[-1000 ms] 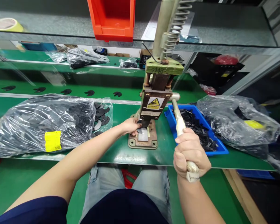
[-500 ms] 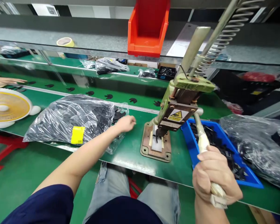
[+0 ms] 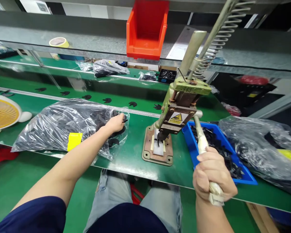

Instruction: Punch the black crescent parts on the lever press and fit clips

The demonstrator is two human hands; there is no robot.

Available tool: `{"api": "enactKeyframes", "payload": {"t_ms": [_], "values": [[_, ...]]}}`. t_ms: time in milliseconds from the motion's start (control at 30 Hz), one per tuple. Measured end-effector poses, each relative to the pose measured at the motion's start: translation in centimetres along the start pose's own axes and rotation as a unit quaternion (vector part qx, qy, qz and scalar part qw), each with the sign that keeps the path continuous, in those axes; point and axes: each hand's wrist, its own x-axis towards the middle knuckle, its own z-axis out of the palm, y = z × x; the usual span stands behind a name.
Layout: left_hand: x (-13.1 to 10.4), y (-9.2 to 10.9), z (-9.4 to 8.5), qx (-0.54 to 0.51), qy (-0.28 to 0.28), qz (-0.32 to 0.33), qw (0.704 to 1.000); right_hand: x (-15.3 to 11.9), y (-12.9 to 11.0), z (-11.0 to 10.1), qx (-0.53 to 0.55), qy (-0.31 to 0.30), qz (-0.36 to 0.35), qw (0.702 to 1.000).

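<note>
My left hand (image 3: 115,123) is at the mouth of a clear plastic bag (image 3: 55,119) full of flat black parts. Its fingers are pinched, and the dark tip of a black plastic part (image 3: 125,120) shows at them. My right hand (image 3: 214,173) is wrapped around the taped lever handle (image 3: 202,142) of a green hand press (image 3: 169,103). Under the press head, a pale plate sits on the brown base (image 3: 147,154), with a small black piece on it. A blue bin (image 3: 248,178) of black parts stands right of the press, partly behind my right hand.
Black parts (image 3: 133,104) lie in a row on the green belt behind the bench. Overhead, an orange bin (image 3: 145,53) and a roll of tape (image 3: 59,42) sit on the shelf. A round fan (image 3: 3,111) is at the left, another filled bag (image 3: 271,152) at the right.
My left hand has moved left and back from beside the bag into its mouth, closing on a black part. My right hand still grips the lever. The view has shifted slightly.
</note>
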Motion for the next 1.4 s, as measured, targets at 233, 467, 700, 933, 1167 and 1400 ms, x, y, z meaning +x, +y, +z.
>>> {"api": "enactKeyframes", "payload": {"t_ms": [233,467,700,933,1167,1400], "values": [[-4.4,6.0,1.1,-0.08,-0.012,0.174,0.981,0.2,-0.5,0.4,0.0,0.014,0.001,1.0],[-5.3,9.8,4.1,-0.385,-0.039,0.071,0.919,0.3,-0.8,0.5,-0.001,0.01,0.009,1.0],[-4.3,12.3,4.0,-0.547,-0.155,0.005,0.822,0.2,-0.8,0.7,-0.005,0.017,0.011,1.0],[-3.5,14.1,4.6,-0.566,-0.17,-0.001,0.807,0.0,-0.6,0.3,-0.005,0.004,0.011,1.0],[-3.3,14.0,4.4,-0.53,-0.165,-0.02,0.832,0.0,-0.6,0.6,0.005,0.015,0.011,1.0],[-2.5,14.1,3.5,-0.528,-0.257,-0.063,0.807,-0.3,-0.5,0.5,-0.004,0.016,0.009,1.0]]}}
